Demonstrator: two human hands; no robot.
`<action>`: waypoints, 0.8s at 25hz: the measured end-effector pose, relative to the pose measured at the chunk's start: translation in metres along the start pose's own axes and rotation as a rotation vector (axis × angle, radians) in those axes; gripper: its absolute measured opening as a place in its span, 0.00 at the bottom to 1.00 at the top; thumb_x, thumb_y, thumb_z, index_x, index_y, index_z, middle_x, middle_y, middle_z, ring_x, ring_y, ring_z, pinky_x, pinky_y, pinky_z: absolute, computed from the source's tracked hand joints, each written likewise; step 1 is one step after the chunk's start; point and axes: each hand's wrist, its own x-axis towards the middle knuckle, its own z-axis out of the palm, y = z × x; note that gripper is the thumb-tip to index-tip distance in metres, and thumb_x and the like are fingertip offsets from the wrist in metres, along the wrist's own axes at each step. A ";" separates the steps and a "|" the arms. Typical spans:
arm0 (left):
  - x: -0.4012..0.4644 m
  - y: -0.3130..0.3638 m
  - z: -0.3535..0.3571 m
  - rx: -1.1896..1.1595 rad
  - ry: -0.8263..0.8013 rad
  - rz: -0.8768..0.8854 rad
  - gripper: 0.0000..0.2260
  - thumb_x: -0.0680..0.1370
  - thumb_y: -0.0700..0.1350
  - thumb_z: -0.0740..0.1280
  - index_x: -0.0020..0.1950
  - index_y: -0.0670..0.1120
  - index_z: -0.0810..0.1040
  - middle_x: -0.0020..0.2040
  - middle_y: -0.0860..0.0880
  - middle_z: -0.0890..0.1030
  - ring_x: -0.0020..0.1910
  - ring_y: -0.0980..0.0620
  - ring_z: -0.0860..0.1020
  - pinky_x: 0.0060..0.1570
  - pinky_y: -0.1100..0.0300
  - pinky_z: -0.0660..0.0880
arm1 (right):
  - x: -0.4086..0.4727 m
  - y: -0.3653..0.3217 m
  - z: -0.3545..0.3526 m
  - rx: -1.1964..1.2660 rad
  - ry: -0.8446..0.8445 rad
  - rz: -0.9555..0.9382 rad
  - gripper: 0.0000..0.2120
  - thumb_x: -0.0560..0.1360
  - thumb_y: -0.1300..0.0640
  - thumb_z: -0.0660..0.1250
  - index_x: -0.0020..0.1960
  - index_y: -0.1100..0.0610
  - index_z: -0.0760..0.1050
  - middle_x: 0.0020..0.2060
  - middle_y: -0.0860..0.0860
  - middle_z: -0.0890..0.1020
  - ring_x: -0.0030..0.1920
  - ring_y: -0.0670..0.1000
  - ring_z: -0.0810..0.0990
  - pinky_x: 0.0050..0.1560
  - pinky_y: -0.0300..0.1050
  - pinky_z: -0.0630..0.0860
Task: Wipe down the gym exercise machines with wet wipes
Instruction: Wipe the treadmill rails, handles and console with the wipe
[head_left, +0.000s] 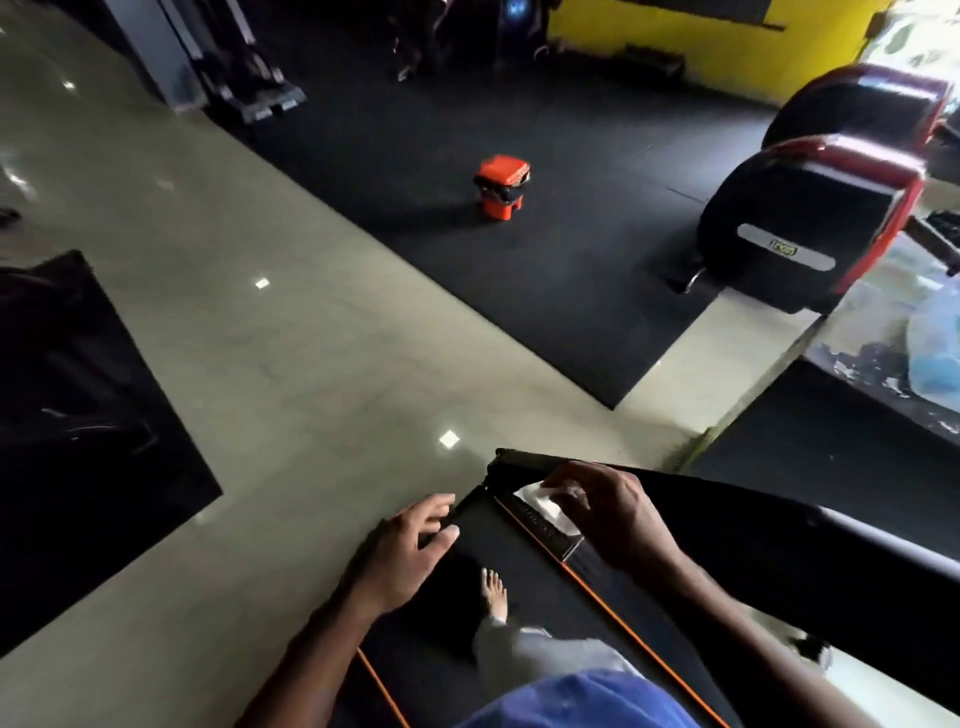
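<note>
I stand on a black treadmill (519, 587) with orange edge lines, low in the head view. My right hand (613, 512) presses a white wet wipe (545, 501) onto the treadmill's right side rail near its far end. My left hand (415, 545) rests with spread fingers on the left edge of the deck, holding nothing. One bare foot shows on the belt between my arms.
An orange and black bucket-like container (501, 186) stands on the black rubber flooring (519, 286). A black and red exercise machine (810, 218) sits at the right. Glossy tile floor (260, 364) spreads left, with a black mat (78, 415) at the far left. The wall behind is yellow.
</note>
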 end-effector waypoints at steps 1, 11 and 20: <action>0.020 -0.008 -0.012 0.000 0.007 -0.013 0.17 0.82 0.48 0.70 0.71 0.53 0.77 0.65 0.55 0.81 0.58 0.62 0.81 0.62 0.64 0.76 | 0.025 0.001 0.009 0.005 -0.010 -0.002 0.05 0.78 0.58 0.72 0.49 0.49 0.85 0.41 0.20 0.76 0.45 0.22 0.74 0.45 0.22 0.67; 0.152 -0.085 -0.162 -0.089 0.140 -0.095 0.22 0.74 0.65 0.65 0.66 0.62 0.77 0.63 0.58 0.82 0.58 0.65 0.81 0.61 0.55 0.79 | 0.248 -0.052 0.077 0.022 -0.176 -0.005 0.08 0.73 0.55 0.74 0.46 0.44 0.79 0.40 0.38 0.84 0.41 0.40 0.82 0.40 0.38 0.76; 0.254 -0.125 -0.247 -0.131 0.076 -0.025 0.19 0.79 0.59 0.68 0.69 0.59 0.77 0.64 0.57 0.82 0.58 0.63 0.81 0.61 0.57 0.79 | 0.363 -0.092 0.119 -0.057 -0.109 0.040 0.11 0.76 0.62 0.69 0.45 0.47 0.82 0.36 0.31 0.80 0.40 0.34 0.78 0.38 0.28 0.70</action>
